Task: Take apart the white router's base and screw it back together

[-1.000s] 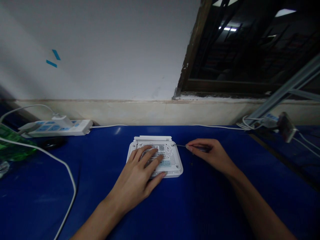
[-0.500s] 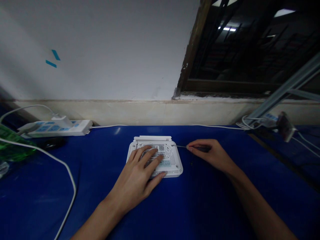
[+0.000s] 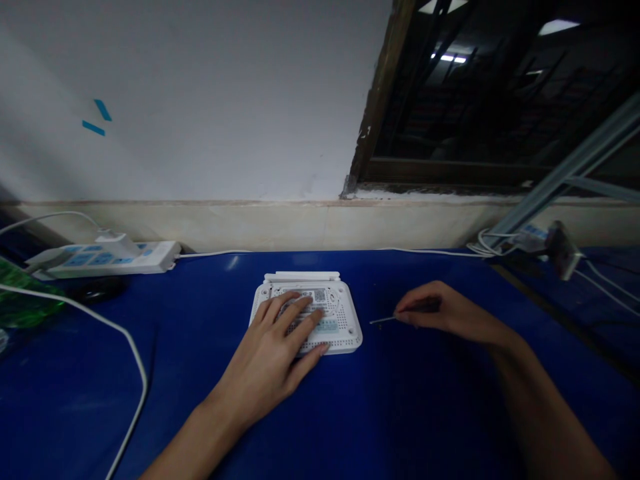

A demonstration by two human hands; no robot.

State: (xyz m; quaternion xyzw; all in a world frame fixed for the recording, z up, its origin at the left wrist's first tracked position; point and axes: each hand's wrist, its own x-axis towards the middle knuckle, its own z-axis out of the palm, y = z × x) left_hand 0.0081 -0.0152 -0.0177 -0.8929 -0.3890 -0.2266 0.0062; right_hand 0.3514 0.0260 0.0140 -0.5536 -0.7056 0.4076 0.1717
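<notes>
Head view: left hand (image 3: 267,353) spread flat on a white Wi-Fi router (image 3: 344,327)

The router lies underside up on the blue worktop (image 3: 400,407); right hand (image 3: 445,310) pinches a thin screwdriver (image 3: 383,321), its tip just right of the router, not touching.

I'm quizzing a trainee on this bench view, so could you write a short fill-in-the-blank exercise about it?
1. The left hand lies spread on a white router, on the side that bears a printed ____ code.
2. The right hand pinches a small screwdriver, its tip off the router's ____ side, not touching it.
3. The work surface under them is ____.
4. A white power strip sits at the back, towards the ____.

Missing words: QR; right; blue; left.
</notes>
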